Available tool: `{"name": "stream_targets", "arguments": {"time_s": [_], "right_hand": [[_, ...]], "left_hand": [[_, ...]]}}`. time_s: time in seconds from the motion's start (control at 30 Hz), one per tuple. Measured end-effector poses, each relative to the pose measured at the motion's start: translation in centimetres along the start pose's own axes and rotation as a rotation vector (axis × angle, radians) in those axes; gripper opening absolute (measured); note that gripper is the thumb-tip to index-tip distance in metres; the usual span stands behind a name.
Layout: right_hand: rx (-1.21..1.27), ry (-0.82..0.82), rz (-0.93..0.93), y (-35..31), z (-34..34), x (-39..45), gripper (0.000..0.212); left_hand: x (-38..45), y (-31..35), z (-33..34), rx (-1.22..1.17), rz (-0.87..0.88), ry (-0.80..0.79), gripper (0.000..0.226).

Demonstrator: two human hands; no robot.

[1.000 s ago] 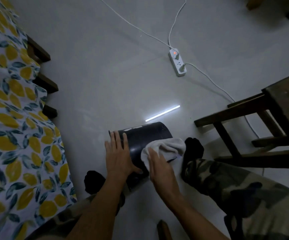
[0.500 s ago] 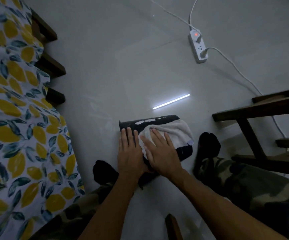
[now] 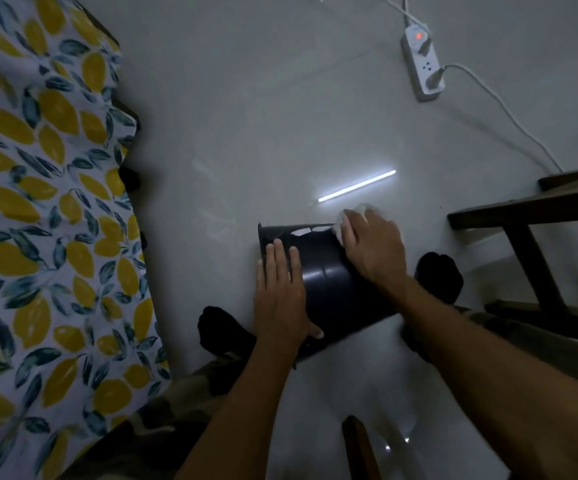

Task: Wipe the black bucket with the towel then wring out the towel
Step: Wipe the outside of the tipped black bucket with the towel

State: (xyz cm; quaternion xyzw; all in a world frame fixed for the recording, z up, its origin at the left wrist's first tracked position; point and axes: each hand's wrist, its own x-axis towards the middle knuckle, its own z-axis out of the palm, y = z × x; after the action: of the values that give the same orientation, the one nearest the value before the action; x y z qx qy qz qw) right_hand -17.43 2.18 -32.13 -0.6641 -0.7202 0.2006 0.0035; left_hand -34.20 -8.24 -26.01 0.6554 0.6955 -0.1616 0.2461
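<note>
The black bucket [image 3: 329, 282] lies on its side on the pale floor between my feet. My left hand [image 3: 280, 296] rests flat on its left side, fingers spread, steadying it. My right hand [image 3: 372, 247] presses the white towel [image 3: 344, 221] against the bucket's far right end. Most of the towel is hidden under that hand; only a crumpled edge shows beyond the fingers.
A bed with a lemon-print sheet [image 3: 38, 216] fills the left. A dark wooden chair [image 3: 529, 216] stands at the right. A white power strip [image 3: 422, 64] with cables lies on the floor at the back. My black-socked feet [image 3: 439, 275] flank the bucket.
My right hand has slid the towel from the bucket's middle to its far right end, uncovering the glossy side. My left hand stays on the bucket.
</note>
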Motion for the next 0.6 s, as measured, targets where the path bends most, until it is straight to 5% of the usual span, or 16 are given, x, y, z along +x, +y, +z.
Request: {"name": "stream_targets", "arguments": {"time_s": [0.07,0.23,0.37,0.47,0.6], "right_hand": [[0.005,0.036,0.002,-1.2,0.6,-5.0,0.049],[0.045,-0.129,-0.350,-4.9,1.5,-11.6,0.059],[0.046,-0.084,-0.440,-5.9,0.4,-5.4,0.051],[0.014,-0.049,-0.296,-6.2,0.1,0.0,0.037],[-0.120,-0.176,-0.065,-2.4,0.0,5.0,0.048]], "left_hand": [[-0.5,0.0,0.6,0.007,0.005,-0.002,0.161],[-2.0,0.2,2.5,-0.024,-0.007,0.186,0.130],[-0.4,0.3,1.3,-0.035,-0.102,0.104,0.157],[0.0,0.3,0.7,-0.018,-0.111,0.025,0.165],[-0.7,1.2,1.0,-0.020,-0.048,0.015,0.164]]}}
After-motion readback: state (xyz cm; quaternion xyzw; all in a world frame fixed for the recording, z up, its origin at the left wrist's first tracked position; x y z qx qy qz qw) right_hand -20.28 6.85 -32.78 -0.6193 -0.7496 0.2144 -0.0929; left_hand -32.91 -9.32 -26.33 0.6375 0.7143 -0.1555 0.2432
